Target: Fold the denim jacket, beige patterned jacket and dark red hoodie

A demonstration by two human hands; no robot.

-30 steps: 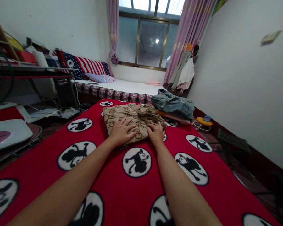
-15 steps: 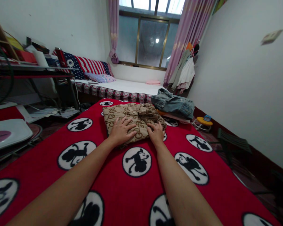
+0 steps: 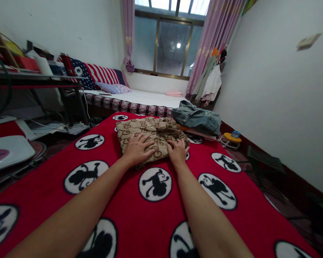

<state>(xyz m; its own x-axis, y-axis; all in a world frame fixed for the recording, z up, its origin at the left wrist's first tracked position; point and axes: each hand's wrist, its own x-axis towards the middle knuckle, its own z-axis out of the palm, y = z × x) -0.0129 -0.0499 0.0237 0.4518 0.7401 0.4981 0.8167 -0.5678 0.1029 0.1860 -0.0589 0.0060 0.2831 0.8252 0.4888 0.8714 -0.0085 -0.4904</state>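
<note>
Left hand and right hand touch tan garment lettered "G".

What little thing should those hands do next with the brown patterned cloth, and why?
I'd suggest smoothing the far right part of the brown patterned cloth with the right hand. That part looks creased and bunched, and the right hand rests just nearer; the left hand lies spread on the cloth, so it could probably steady it.
</note>
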